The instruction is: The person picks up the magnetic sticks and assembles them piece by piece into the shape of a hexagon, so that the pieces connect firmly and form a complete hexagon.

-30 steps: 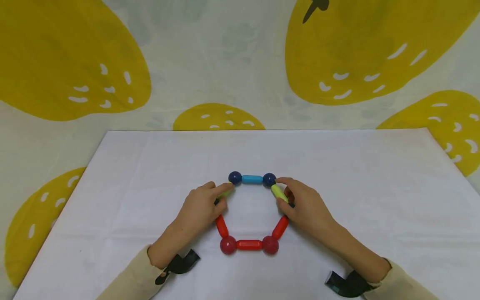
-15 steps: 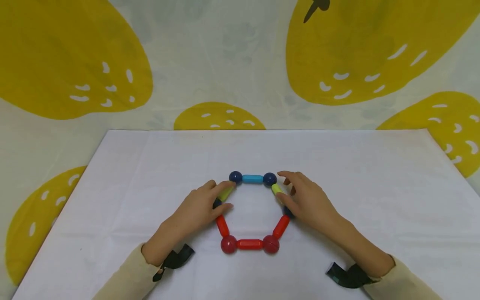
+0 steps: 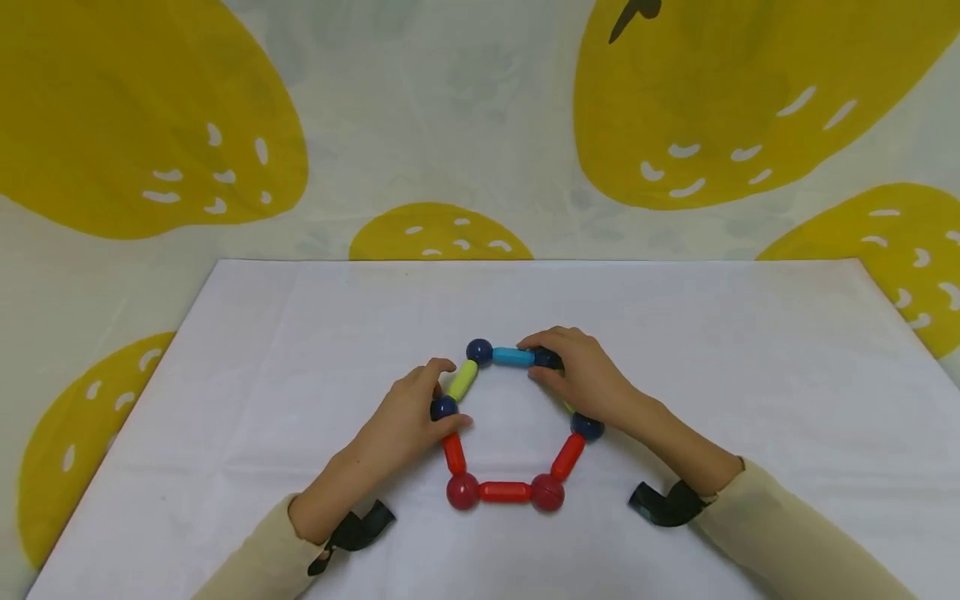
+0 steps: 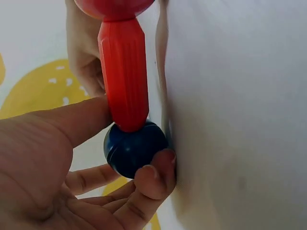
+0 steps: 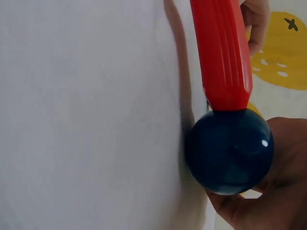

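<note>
A ring of magnetic rods and balls lies on the white tabletop in the head view. My left hand [image 3: 405,421] pinches the left blue ball [image 4: 134,148], thumb at its joint with a red rod [image 4: 123,76] and fingertips curled on its other side. At the far right corner my right hand [image 3: 592,379] holds another blue ball [image 3: 547,358] between thumb and fingers. It covers most of the right yellow-green rod. Between the far balls runs a light blue rod [image 3: 513,357]. The left yellow-green rod [image 3: 462,380] leads to the far left blue ball [image 3: 480,352].
Two red balls, left [image 3: 462,492] and right [image 3: 547,492], are joined by a red rod [image 3: 505,492] at the ring's near side. The right-side blue ball [image 5: 230,151] sits beneath my right wrist. Behind the white table [image 3: 315,308] hangs a yellow-patterned cloth [image 3: 435,233].
My right hand has moved from the right yellow-green rod up to the far right blue ball. My left fingers have left the left yellow-green rod. The ring has shifted slightly right.
</note>
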### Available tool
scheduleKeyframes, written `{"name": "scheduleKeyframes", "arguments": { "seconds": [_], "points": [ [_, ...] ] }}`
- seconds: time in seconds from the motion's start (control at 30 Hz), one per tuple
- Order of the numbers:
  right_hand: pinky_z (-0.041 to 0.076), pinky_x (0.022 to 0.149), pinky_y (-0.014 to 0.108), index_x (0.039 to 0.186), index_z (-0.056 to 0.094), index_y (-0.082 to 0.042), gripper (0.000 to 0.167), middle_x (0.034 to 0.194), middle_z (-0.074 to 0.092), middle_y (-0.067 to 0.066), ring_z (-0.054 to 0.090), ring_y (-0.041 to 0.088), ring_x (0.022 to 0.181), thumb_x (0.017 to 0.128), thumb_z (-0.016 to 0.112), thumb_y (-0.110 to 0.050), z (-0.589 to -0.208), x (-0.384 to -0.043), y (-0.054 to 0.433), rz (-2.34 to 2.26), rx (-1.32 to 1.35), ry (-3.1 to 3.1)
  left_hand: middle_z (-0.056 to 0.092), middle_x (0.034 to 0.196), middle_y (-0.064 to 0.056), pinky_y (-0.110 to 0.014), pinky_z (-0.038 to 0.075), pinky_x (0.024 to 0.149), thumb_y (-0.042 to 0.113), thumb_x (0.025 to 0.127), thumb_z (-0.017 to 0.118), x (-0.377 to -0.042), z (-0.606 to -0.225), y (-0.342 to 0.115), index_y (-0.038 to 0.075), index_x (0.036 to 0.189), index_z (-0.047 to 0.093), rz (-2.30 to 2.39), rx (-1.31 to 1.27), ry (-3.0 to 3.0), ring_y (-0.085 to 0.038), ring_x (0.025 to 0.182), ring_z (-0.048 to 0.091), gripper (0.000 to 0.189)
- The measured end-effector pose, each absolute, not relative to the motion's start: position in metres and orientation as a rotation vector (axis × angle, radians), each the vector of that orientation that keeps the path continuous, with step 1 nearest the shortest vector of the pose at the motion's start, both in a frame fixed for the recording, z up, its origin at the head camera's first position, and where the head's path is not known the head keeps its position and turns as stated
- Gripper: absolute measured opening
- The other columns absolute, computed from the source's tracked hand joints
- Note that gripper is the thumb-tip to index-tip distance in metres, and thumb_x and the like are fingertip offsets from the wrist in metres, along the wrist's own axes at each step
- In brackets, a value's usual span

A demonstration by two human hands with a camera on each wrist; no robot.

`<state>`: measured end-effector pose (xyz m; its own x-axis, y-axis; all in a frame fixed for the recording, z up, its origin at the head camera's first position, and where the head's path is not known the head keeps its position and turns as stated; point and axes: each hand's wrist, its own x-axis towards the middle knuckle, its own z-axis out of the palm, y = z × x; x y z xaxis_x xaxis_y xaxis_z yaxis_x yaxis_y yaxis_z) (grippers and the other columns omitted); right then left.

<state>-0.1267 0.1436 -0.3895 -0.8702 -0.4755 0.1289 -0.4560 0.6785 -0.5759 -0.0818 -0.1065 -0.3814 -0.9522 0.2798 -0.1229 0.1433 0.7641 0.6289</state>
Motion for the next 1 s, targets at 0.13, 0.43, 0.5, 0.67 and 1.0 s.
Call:
{"name": "scheduleKeyframes", "arguments": {
  "seconds": [0.13,0.43,0.5,0.67,1.0],
  "points": [
    [0.044,0.091,0.045,0.120,0.065,-0.012,0.035,0.115,0.064,0.005,0.054,0.027,0.108,0.086,0.072,-0.011,-0.389,-0.128,0.144,-0.969,-0.805,2.842,0.055,0.099,-0.007,-0.029,0.051,0.071,0.030,0.079,0.080,-0.079,-0.378,-0.106,0.009,0.132,0.048,0.851,0.381,2.812,-0.018,0.082,0.054,0.066],
    [0.046,0.089,0.042,0.119,0.066,-0.011,0.034,0.113,0.065,0.003,0.054,0.024,0.106,0.086,0.072,-0.010,-0.386,-0.131,0.143,-0.983,-0.918,2.797,0.049,0.120,-0.011,-0.029,0.051,0.067,0.038,0.080,0.078,-0.094,-0.374,-0.100,0.016,0.141,0.045,0.620,0.712,2.997,-0.018,0.087,0.053,0.073],
    [0.047,0.088,0.042,0.119,0.067,-0.011,0.034,0.113,0.065,0.003,0.054,0.024,0.105,0.085,0.072,-0.009,-0.387,-0.130,0.142,-0.988,-0.929,2.798,0.050,0.119,-0.010,-0.030,0.052,0.067,0.035,0.082,0.076,-0.105,-0.376,-0.096,0.017,0.141,0.045,0.604,0.768,2.980,-0.018,0.087,0.054,0.069],
    [0.046,0.085,0.039,0.117,0.068,-0.011,0.033,0.111,0.065,0.003,0.052,0.023,0.103,0.084,0.073,-0.008,-0.392,-0.129,0.143,-0.995,-0.914,2.817,0.052,0.107,-0.009,-0.029,0.050,0.064,0.021,0.086,0.072,-0.123,-0.380,-0.089,0.015,0.131,0.055,0.621,0.799,2.872,-0.018,0.077,0.055,0.048],
    [0.048,0.085,0.042,0.112,0.068,-0.009,0.029,0.108,0.064,0.007,0.055,0.026,0.102,0.083,0.075,-0.009,-0.390,-0.129,0.137,-0.992,-0.785,2.902,0.051,0.105,-0.008,-0.024,0.048,0.066,0.017,0.087,0.070,-0.123,-0.381,-0.090,0.016,0.129,0.057,0.705,0.748,2.814,-0.016,0.074,0.054,0.045]
  ]
}}
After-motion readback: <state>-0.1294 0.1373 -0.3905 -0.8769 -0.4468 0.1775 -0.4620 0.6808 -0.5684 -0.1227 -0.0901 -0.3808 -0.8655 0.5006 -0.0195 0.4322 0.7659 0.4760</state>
